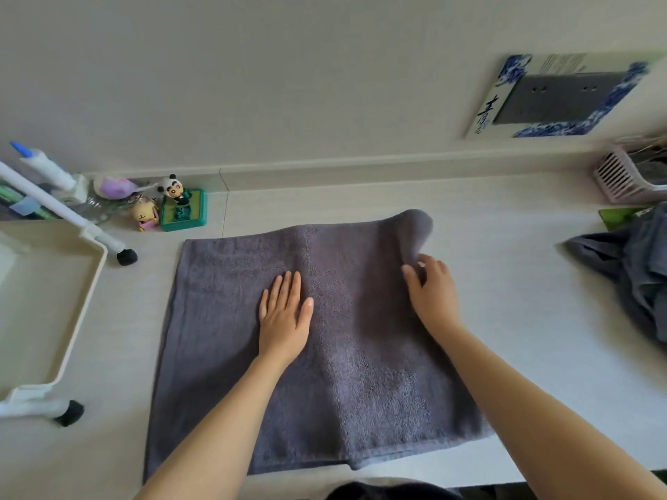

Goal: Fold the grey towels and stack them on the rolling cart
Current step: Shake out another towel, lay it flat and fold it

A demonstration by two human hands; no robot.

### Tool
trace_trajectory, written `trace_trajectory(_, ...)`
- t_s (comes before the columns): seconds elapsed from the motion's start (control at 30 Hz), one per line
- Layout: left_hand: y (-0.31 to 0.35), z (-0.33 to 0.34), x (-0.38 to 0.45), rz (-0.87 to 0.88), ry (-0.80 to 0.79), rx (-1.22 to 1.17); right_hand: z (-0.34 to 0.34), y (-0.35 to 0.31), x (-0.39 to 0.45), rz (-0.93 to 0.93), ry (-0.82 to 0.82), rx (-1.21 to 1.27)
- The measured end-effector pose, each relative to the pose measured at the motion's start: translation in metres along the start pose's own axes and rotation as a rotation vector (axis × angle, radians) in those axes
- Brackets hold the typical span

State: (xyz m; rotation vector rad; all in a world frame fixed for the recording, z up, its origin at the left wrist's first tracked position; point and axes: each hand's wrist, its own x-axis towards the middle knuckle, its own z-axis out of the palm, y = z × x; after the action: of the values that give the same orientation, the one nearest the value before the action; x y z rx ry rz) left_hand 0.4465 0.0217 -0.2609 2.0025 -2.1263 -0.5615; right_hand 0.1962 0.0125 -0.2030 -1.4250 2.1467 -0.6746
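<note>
Hands on a plush grey terry towel
Left hand presses flat, fingers straight; right hand pinches the towel's raised, curling far-right edge.

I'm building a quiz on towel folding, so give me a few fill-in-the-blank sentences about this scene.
1. The left hand lies ____ on the towel.
2. The right hand lifts the towel's far ____ corner.
3. The cart stands to the ____ of the towel.
4. The unfolded pile lies at the table's ____ edge.

Missing words: flat; right; left; right
</note>
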Motion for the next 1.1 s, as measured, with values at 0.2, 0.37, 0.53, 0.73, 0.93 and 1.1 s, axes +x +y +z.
trace_trajectory(0.2,-0.001,-0.001,0.0,-0.002,0.056,-0.149,0.036,-0.019,-0.041,-0.478,-0.325,-0.229)
trace_trajectory(0.37,-0.003,0.0,-0.001,0.021,0.071,-0.155,0.046,-0.011,-0.037,-0.313,-0.02,-0.271)
trace_trajectory(0.53,-0.003,0.002,-0.001,0.029,0.093,-0.12,0.054,-0.016,-0.025,-0.13,-0.118,-0.266)
trace_trajectory(0.73,-0.001,0.002,0.0,-0.018,0.073,-0.006,0.027,-0.019,-0.009,0.144,0.0,0.213)
trace_trajectory(0.93,-0.003,0.009,-0.001,0.045,0.06,0.205,-0.03,0.021,0.033,0.291,0.059,0.143)
trace_trajectory(1.1,0.0,0.01,0.003,0.08,0.022,0.24,-0.057,0.053,0.056,0.281,0.1,0.063)
